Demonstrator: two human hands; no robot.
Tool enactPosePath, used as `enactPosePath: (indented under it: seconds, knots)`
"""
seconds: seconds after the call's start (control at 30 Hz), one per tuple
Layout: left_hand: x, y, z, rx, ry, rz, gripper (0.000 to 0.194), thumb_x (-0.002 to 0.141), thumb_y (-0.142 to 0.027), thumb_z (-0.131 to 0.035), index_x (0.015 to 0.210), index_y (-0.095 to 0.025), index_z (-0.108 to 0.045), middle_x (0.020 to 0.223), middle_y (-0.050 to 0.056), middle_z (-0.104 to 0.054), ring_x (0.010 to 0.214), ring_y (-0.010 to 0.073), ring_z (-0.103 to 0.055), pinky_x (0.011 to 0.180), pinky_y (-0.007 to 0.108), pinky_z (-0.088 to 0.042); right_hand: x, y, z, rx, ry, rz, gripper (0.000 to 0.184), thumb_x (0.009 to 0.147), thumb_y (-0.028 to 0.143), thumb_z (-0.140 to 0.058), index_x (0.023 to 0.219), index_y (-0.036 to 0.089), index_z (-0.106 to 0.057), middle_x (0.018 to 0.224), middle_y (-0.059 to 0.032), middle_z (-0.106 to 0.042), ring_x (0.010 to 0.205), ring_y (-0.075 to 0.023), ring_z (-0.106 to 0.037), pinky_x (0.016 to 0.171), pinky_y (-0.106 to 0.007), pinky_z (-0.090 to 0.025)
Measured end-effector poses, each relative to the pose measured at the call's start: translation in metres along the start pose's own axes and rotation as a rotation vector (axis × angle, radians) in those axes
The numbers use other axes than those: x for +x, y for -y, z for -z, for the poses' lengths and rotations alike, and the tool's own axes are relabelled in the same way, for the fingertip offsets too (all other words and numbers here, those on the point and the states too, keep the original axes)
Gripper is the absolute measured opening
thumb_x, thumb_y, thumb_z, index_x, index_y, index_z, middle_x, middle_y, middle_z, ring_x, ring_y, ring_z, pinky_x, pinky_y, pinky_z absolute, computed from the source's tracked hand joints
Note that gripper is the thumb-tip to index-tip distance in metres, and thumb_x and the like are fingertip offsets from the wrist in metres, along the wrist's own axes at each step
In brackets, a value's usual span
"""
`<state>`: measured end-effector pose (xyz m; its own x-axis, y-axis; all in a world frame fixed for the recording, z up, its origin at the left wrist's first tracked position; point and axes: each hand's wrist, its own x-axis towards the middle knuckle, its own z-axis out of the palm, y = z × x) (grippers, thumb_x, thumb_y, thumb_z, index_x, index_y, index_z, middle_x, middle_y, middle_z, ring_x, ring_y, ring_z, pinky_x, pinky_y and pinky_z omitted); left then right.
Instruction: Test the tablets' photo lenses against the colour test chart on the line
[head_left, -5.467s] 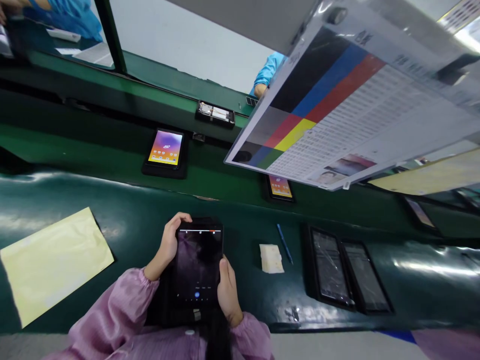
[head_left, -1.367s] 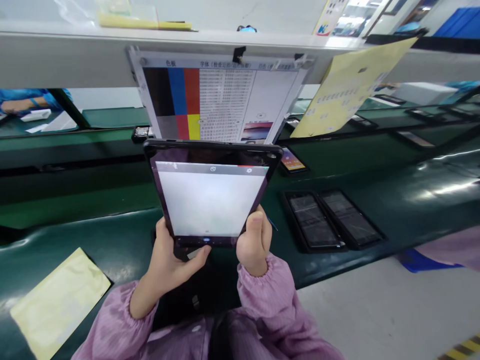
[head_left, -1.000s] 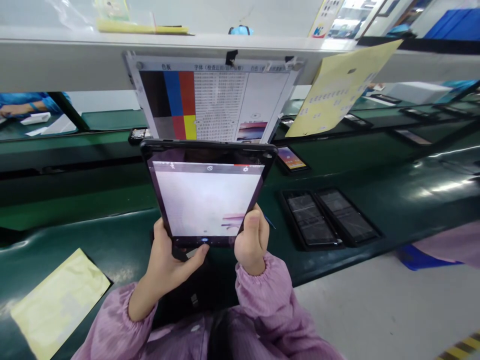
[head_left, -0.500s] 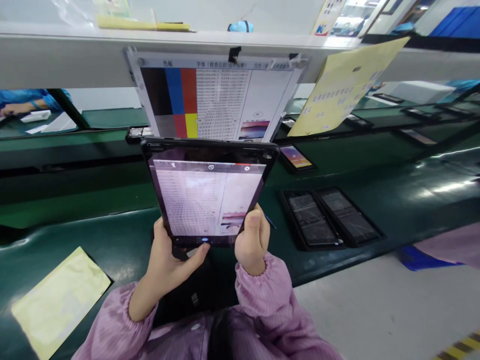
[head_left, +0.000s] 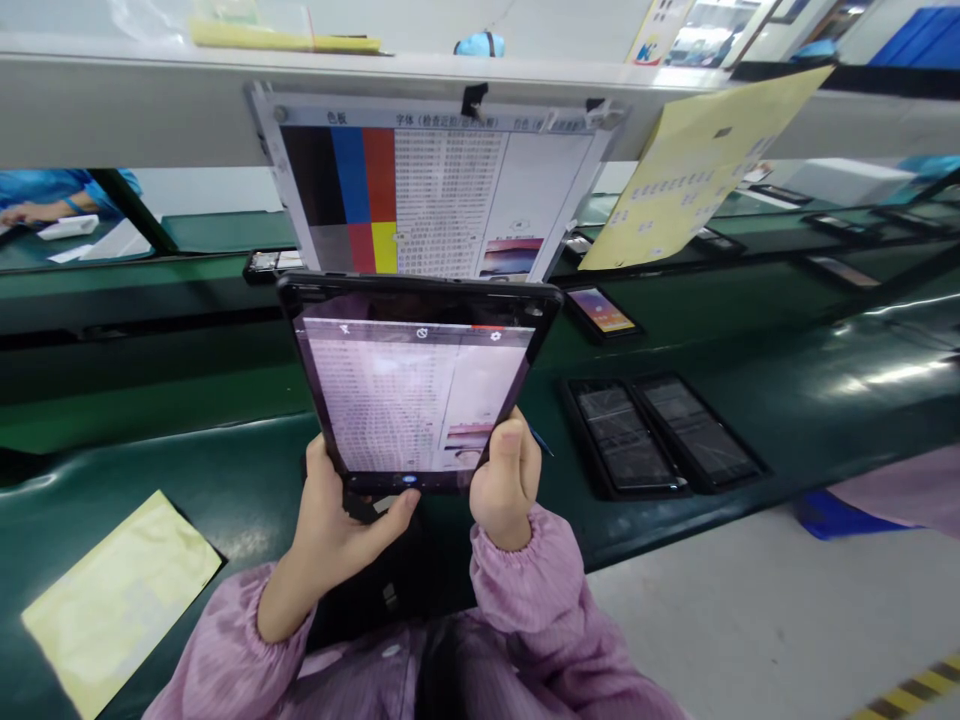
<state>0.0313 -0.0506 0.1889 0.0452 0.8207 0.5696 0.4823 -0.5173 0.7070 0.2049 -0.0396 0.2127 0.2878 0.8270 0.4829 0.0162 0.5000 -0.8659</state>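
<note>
A long green workbench (head_left: 187, 480) runs across the room, and its far end on the right goes out of the picture. Above it a grey shelf (head_left: 112, 110) carries a hanging test chart (head_left: 435, 190) with colour blocks and small print; the print is too fine to read, and the lower edge of the chart is covered by the tablet. Beside it hangs a yellow sheet (head_left: 697, 170), tilted, whose writing is also not readable.

The person, in pink sleeves, holds a tablet (head_left: 416, 385) up in the air in front of the chart, above the near edge of the bench. Its screen shows a pale picture of the chart. The left hand (head_left: 330, 520) grips the lower left corner, the thumb lying on the bottom edge of the screen; the other fingers are behind the tablet and hidden. The right hand (head_left: 506, 480) is closed around the lower right corner, thumb on the front.

On the bench to the right lie two dark tablets (head_left: 664, 435) just beside each other. A yellow envelope (head_left: 120, 595) lies at the left. A blue pen (head_left: 541, 440) is mostly hidden behind the right hand.
</note>
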Motion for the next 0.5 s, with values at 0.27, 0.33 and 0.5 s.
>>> enactPosePath:
  seconds: [0.27,0.33,0.5]
  knots:
    - [0.001,0.0,0.004,-0.003,0.02,-0.066,0.063,0.084,-0.038,-0.076,0.133,-0.018,-0.043,0.116,0.009,-0.047,0.104,0.0244,-0.058,0.083,0.034,-0.055,-0.002,-0.003,0.0,0.062,-0.003,0.018,0.052,0.109,0.059,-0.039,0.106,0.022,-0.075,0.067,-0.0044,-0.062,0.067,-0.023,-0.065,0.051,-0.031,-0.051]
    - [0.003,0.0,0.005,-0.018,0.043,-0.091,0.06,0.085,-0.035,-0.075,0.134,-0.017,-0.045,0.117,0.009,-0.048,0.103,0.024,-0.059,0.084,0.035,-0.055,-0.002,-0.004,0.0,0.093,-0.007,0.024,0.048,0.109,0.057,-0.041,0.11,0.022,-0.075,0.079,-0.0075,-0.068,0.087,-0.027,-0.07,0.059,-0.033,-0.057]
    - [-0.001,0.012,0.015,-0.14,0.169,-0.161,0.05,0.097,-0.027,-0.06,0.144,-0.021,-0.047,0.134,0.012,-0.048,0.127,0.029,-0.052,0.11,0.042,-0.046,-0.006,-0.012,0.003,0.112,-0.046,0.013,0.041,0.109,0.051,-0.044,0.116,0.024,-0.074,0.099,-0.0091,-0.073,0.11,-0.0302,-0.069,0.073,-0.036,-0.063]
